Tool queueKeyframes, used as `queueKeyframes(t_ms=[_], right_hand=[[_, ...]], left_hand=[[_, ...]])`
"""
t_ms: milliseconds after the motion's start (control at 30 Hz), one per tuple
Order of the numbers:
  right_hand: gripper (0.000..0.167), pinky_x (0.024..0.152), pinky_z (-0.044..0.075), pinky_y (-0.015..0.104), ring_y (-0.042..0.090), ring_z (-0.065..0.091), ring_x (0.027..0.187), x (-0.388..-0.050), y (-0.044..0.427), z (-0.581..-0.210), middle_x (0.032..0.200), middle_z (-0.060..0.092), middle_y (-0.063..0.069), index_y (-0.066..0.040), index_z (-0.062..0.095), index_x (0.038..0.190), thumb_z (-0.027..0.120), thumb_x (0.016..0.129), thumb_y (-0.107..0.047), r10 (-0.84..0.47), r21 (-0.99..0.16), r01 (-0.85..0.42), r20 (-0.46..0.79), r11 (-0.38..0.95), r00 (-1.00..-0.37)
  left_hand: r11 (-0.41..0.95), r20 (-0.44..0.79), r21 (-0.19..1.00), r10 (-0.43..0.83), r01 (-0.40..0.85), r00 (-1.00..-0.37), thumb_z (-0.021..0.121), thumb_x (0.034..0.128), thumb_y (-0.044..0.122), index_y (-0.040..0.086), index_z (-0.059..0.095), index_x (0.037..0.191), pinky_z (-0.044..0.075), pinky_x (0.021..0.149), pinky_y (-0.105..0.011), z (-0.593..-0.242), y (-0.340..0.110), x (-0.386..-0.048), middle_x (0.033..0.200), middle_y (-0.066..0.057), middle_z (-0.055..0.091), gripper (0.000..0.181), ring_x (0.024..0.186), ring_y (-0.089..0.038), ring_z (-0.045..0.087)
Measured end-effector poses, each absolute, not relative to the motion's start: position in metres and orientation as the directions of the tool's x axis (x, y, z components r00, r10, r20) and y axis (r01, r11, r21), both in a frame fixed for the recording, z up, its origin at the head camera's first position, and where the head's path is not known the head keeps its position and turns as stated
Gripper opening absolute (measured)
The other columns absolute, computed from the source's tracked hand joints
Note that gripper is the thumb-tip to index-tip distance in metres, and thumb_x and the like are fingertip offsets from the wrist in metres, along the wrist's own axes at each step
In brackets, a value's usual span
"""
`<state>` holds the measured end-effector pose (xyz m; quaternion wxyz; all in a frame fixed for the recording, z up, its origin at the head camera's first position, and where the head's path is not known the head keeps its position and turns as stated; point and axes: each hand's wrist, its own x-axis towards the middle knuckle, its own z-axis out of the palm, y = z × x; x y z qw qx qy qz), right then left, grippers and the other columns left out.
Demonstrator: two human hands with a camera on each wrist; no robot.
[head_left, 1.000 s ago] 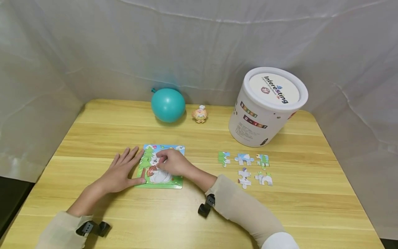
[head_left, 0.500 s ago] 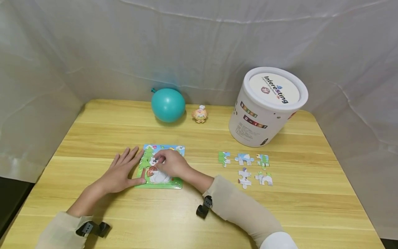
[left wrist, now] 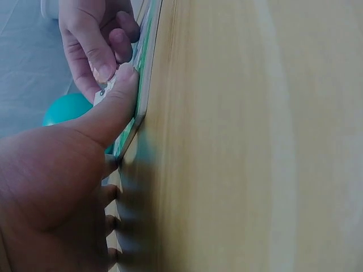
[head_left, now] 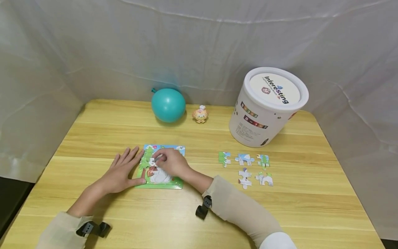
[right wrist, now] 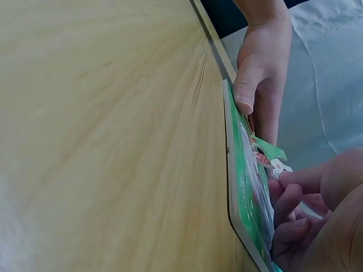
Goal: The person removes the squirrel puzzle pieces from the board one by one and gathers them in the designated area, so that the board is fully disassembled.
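Observation:
A jigsaw puzzle board (head_left: pixel 158 185) with a green, blue and white picture lies flat on the wooden table. My left hand (head_left: pixel 119 176) is at its left side, fingers spread on the table and thumb resting on the board's lower left edge. Over the middle of the board, my right hand (head_left: pixel 174 162) pinches a puzzle piece (right wrist: pixel 277 164) between thumb and finger. In the right wrist view that piece, green and white, stands tilted up from the board's surface. The curled right fingers hide part of the picture beneath.
To the right lie several loose puzzle pieces (head_left: pixel 244 159). Behind them stands a white lidded bucket (head_left: pixel 253 126). A teal balloon (head_left: pixel 168 105) and a small chick figurine (head_left: pixel 200 114) sit near the back edge, before a grey cloth (head_left: pixel 199 52).
My right hand has shifted slightly left over the board, its fingers still pinching. My left hand and the loose pieces have stayed in place.

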<state>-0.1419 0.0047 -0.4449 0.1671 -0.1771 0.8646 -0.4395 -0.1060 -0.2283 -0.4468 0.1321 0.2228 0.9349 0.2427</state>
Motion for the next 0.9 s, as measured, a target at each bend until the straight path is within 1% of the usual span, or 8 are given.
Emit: queueKeyframes(t_ms=[100, 233, 333, 433, 500, 667, 900], right_hand=[[0.017, 0.06, 0.049, 0.022, 0.007, 0.062, 0.067, -0.144, 0.005, -0.447, 0.086, 0.071, -0.003, -0.013, 0.075, 0.114, 0.068, 0.098, -0.011, -0.439, -0.841, -0.137, -0.128, 0.524, -0.889], [0.018, 0.061, 0.05, 0.023, 0.01, 0.063, 0.069, -0.145, 0.007, -0.447, 0.086, 0.072, 0.0, -0.011, 0.074, 0.114, 0.066, 0.098, -0.008, -0.427, -0.884, -0.078, -0.144, 0.461, -0.893], [0.018, 0.059, 0.049, 0.023, 0.01, 0.062, 0.067, -0.145, 0.012, -0.442, 0.085, 0.071, 0.0, -0.011, 0.074, 0.115, 0.066, 0.098, -0.008, -0.442, -0.897, -0.056, -0.161, 0.438, -0.882], [0.018, 0.057, 0.047, 0.023, 0.01, 0.059, 0.063, -0.144, 0.021, -0.438, 0.084, 0.071, 0.0, -0.011, 0.074, 0.114, 0.066, 0.097, -0.009, -0.464, -0.901, -0.06, -0.163, 0.43, -0.871], [0.018, 0.057, 0.045, 0.023, 0.01, 0.057, 0.062, -0.144, 0.029, -0.435, 0.083, 0.071, 0.002, -0.011, 0.075, 0.113, 0.066, 0.098, -0.009, -0.476, -0.901, -0.072, -0.157, 0.429, -0.865], [0.019, 0.057, 0.044, 0.025, 0.013, 0.057, 0.066, -0.141, 0.058, -0.428, 0.088, 0.072, 0.004, -0.014, 0.074, 0.115, 0.066, 0.099, -0.01, -0.495, -0.899, -0.059, -0.183, 0.434, -0.849], [0.022, 0.054, 0.043, 0.026, 0.025, 0.06, 0.067, -0.135, 0.106, -0.429, 0.092, 0.072, 0.008, -0.015, 0.074, 0.118, 0.064, 0.1, -0.009, -0.502, -0.903, -0.026, -0.214, 0.429, -0.838]], left_hand=[[0.783, -0.141, 0.514, 0.479, 0.35, -0.867, 0.074, 0.0909, 0.049, 0.003, 0.021, 0.162, 0.0, 0.116, -0.071, -0.446, -0.228, -0.106, 0.166, -0.029, 0.011, 0.1, 0.151, -0.053, 0.002], [0.784, -0.146, 0.518, 0.474, 0.341, -0.869, 0.074, 0.0908, 0.049, 0.004, 0.021, 0.162, -0.001, 0.116, -0.071, -0.446, -0.228, -0.107, 0.166, -0.029, 0.011, 0.1, 0.151, -0.054, 0.002], [0.785, -0.147, 0.52, 0.471, 0.337, -0.87, 0.074, 0.0905, 0.049, 0.004, 0.021, 0.162, -0.001, 0.116, -0.071, -0.447, -0.228, -0.107, 0.166, -0.029, 0.01, 0.101, 0.151, -0.054, 0.002], [0.786, -0.145, 0.518, 0.47, 0.338, -0.871, 0.075, 0.0904, 0.049, 0.004, 0.021, 0.162, -0.001, 0.116, -0.071, -0.447, -0.228, -0.107, 0.166, -0.029, 0.011, 0.101, 0.151, -0.054, 0.002], [0.786, -0.144, 0.519, 0.469, 0.337, -0.871, 0.075, 0.0904, 0.049, 0.004, 0.021, 0.162, -0.001, 0.116, -0.071, -0.447, -0.228, -0.106, 0.166, -0.029, 0.011, 0.1, 0.151, -0.054, 0.002], [0.78, -0.142, 0.527, 0.474, 0.339, -0.869, 0.074, 0.0906, 0.049, 0.004, 0.02, 0.163, -0.001, 0.116, -0.071, -0.448, -0.227, -0.106, 0.166, -0.028, 0.01, 0.101, 0.151, -0.053, 0.001], [0.78, -0.14, 0.525, 0.474, 0.341, -0.869, 0.075, 0.0901, 0.048, 0.005, 0.019, 0.163, -0.002, 0.116, -0.07, -0.447, -0.228, -0.106, 0.166, -0.028, 0.01, 0.101, 0.151, -0.053, 0.002]])
